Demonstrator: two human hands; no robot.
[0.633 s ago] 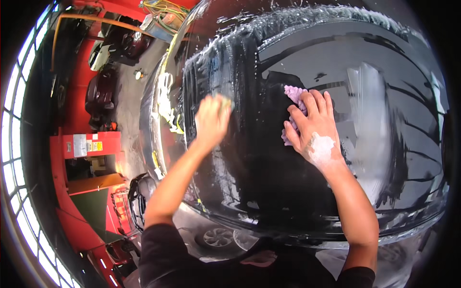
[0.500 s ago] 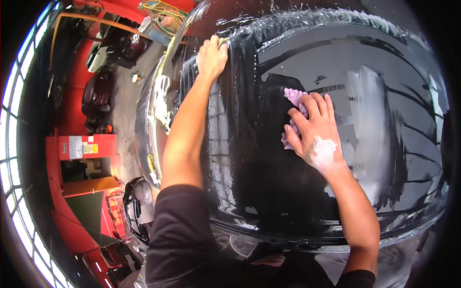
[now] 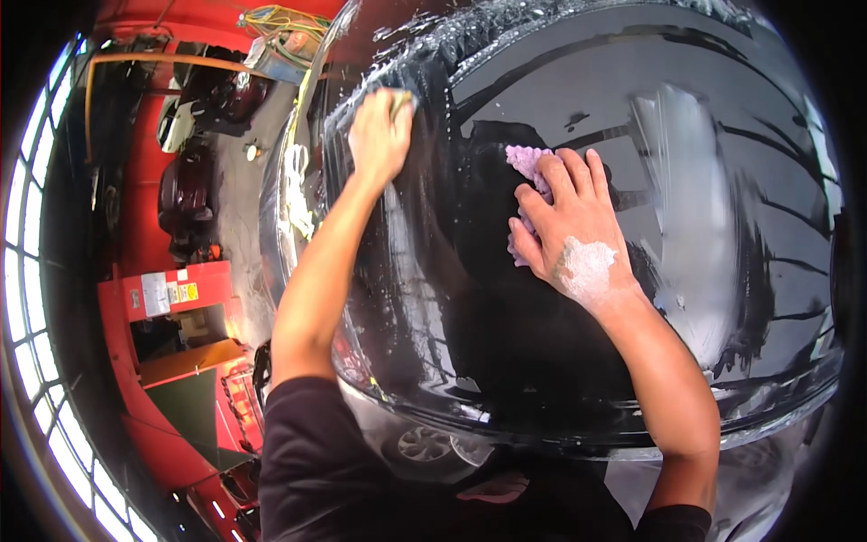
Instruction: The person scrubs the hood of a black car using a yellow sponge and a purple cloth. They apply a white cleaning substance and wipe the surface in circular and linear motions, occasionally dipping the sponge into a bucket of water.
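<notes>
A glossy black car panel (image 3: 515, 343), wet and streaked, curves across the view in front of me. My left hand (image 3: 379, 140) is closed around a small yellowish sponge or pad (image 3: 403, 101) and presses it to the panel's left part; the fingers hide most of it. Farther right, my right hand (image 3: 578, 212) rests on a crumpled purple cloth (image 3: 526, 163), fingers bent over it and partly spread. Part of the cloth lies under the palm, out of sight. A whitish residue patch (image 3: 587, 264) covers the back of that hand near the wrist.
White foam (image 3: 424, 41) lines the panel's far edge. On the left are a grey floor (image 3: 246, 208), dark red car parts (image 3: 187, 194), an orange bar (image 3: 167, 59) and red shelving (image 3: 172, 289). Coiled yellow hoses (image 3: 280, 23) lie at the back left.
My left hand has slid toward me along the panel with the sponge or pad. The whole view has shifted a little; my right hand stays on the purple cloth at about the same spot.
</notes>
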